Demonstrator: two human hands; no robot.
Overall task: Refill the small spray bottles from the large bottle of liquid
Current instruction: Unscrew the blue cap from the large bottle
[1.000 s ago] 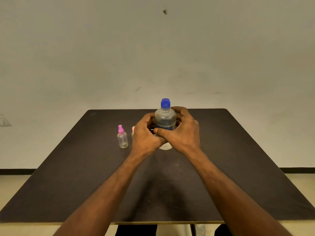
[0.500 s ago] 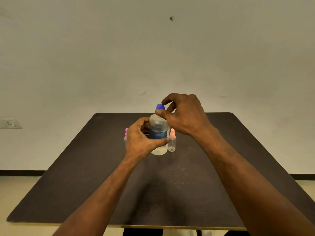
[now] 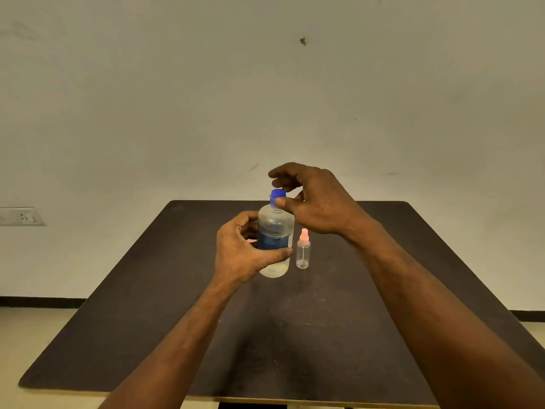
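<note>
Dark tabletop (image 3: pixel 383 335) against a plain wall, big bottle (image 3: pixel 275 231) upright at its centre, blue cap (image 3: pixel 277 195) still on, with a pink-topped spray bottle (image 3: pixel 303 250) just beside it on the right, looking empty. Left hand (image 3: pixel 244 252) wraps the bottle's body and steadies it; right hand (image 3: pixel 312 199), which half a second ago sat lower against the bottle's shoulder, now pinches the cap between thumb and fingers. So uncapping looks underway, no pouring yet, and a second spray bottle seen earlier is now hidden behind the left hand.
</note>
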